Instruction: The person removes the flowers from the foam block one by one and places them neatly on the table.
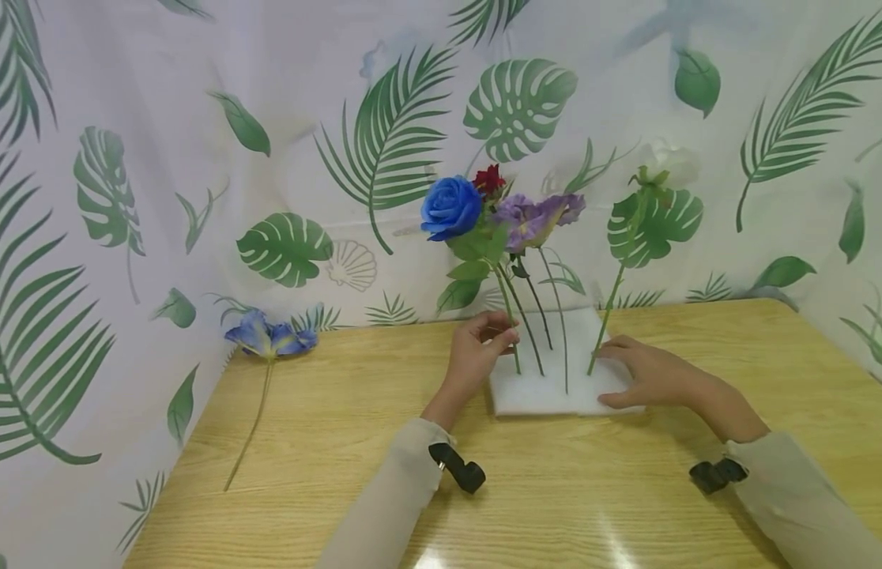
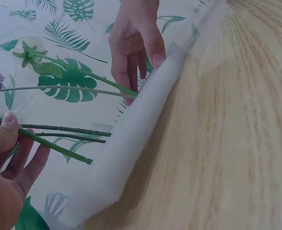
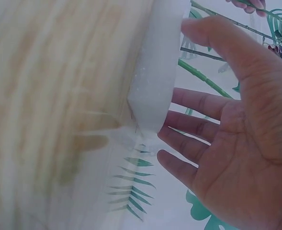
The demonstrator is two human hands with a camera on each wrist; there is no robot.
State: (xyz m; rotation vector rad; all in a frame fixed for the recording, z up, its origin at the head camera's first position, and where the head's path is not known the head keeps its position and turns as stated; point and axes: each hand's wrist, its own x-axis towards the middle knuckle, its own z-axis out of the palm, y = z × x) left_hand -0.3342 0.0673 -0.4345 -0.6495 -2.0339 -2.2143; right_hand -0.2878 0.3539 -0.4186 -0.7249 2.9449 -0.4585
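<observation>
A white foam block (image 1: 533, 401) lies on the table with several flower stems standing at its top. My left hand (image 1: 476, 352) pinches the green stem of the blue rose (image 1: 451, 207) between thumb and fingers, low down at the block's left side. My right hand (image 1: 650, 371) rests at the block's right end; its thumb and extended fingers touch the foam, as the right wrist view shows. Beside that hand rises a white rose (image 1: 670, 162) on a green stem. Between the hands stand a purple flower (image 1: 526, 221) and a small dark red rose (image 1: 489, 180), its stem partly hidden.
On the left of the wooden table (image 1: 341, 466) lies a blue-violet flower (image 1: 269, 338) on a long stem. A white leaf-print curtain (image 1: 292, 118) hangs directly behind the table's back edge and along the left.
</observation>
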